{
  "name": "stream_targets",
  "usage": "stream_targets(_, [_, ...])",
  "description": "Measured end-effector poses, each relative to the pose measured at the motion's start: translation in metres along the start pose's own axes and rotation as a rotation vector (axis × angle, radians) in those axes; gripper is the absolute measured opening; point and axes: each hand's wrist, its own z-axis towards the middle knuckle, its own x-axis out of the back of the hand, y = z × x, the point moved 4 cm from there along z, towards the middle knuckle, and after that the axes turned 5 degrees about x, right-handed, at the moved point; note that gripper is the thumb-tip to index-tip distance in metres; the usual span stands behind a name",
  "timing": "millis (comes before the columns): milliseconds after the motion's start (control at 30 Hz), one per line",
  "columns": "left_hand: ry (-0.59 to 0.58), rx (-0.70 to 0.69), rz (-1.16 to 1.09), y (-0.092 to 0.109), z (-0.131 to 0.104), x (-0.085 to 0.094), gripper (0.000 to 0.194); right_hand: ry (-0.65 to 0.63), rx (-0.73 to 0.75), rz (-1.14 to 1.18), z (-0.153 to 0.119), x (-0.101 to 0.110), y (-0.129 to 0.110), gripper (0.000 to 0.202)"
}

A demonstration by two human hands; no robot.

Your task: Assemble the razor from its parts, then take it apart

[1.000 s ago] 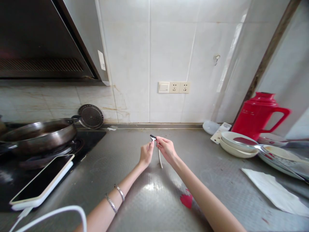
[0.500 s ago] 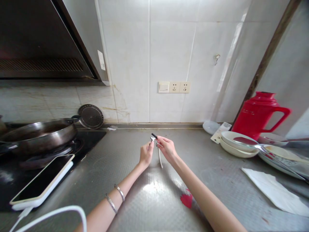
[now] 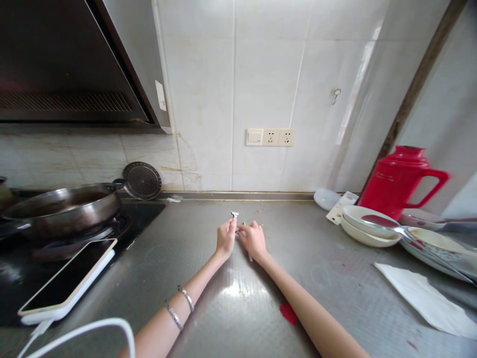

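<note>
My left hand (image 3: 225, 238) is closed around the lower part of a small silver metal piece (image 3: 234, 214), whose head sticks up above the thumb. Just right of it, my right hand (image 3: 253, 239) is low over the steel counter (image 3: 208, 318), fingers bent together at small items that they mostly cover. A light, thin rod (image 3: 250, 257) shows only in part beneath that hand. What the right fingers hold, if anything, is too small and hidden to name.
A pan (image 3: 63, 209) and a phone (image 3: 69, 278) are at left by a white cable (image 3: 93, 323). Stacked bowls (image 3: 368, 228), a red thermos (image 3: 395, 181) and a white paper (image 3: 425, 298) lie right. Something red (image 3: 288, 314) is beside the right forearm.
My right hand has moved down from the silver piece to the counter. The black stick it held up is no longer visible. My left hand has stayed nearly still.
</note>
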Motion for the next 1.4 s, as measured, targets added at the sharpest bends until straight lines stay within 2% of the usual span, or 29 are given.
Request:
stream_targets(133, [0.008, -0.001, 0.007, -0.002, 0.001, 0.000, 0.045, -0.092, 0.054, -0.072, 0.001, -0.007, -0.006, 0.025])
stream_targets(267, [-0.002, 0.005, -0.007, -0.002, 0.002, 0.000, 0.044, -0.079, 0.054, -0.032, 0.005, 0.001, 0.003, 0.026])
stream_targets(367, [0.002, 0.032, -0.027, -0.002, 0.003, 0.001, 0.045, -0.073, -0.054, -0.001, 0.007, 0.015, 0.018, 0.026])
stream_targets(500, [-0.011, 0.059, -0.051, -0.005, 0.004, 0.000, 0.045, -0.221, -0.217, -0.024, 0.005, 0.020, 0.030, 0.027])
stream_targets(667, [-0.012, 0.086, -0.083, -0.012, 0.005, -0.001, 0.043, -0.334, -0.191, -0.124, -0.001, 0.013, 0.016, 0.035])
stream_targets(833, [-0.058, 0.078, -0.129, -0.010, 0.004, -0.003, 0.038, -0.405, -0.140, -0.191, -0.006, 0.004, 0.005, 0.032])
stream_targets(967, [-0.138, 0.070, -0.130, -0.006, 0.002, -0.006, 0.036, -0.375, -0.116, -0.159, -0.005, 0.005, 0.008, 0.029])
stream_targets(1067, [-0.178, 0.067, -0.125, -0.007, 0.002, -0.008, 0.032, -0.282, -0.118, -0.094, 0.003, 0.013, 0.019, 0.028])
stream_targets(1233, [-0.196, 0.029, -0.070, -0.006, 0.006, -0.009, 0.026, -0.044, -0.044, 0.089, 0.017, 0.043, 0.047, 0.033])
stream_targets(1400, [-0.176, -0.012, -0.059, -0.003, 0.006, -0.006, 0.020, 0.056, 0.124, 0.186, 0.007, 0.072, 0.057, 0.033])
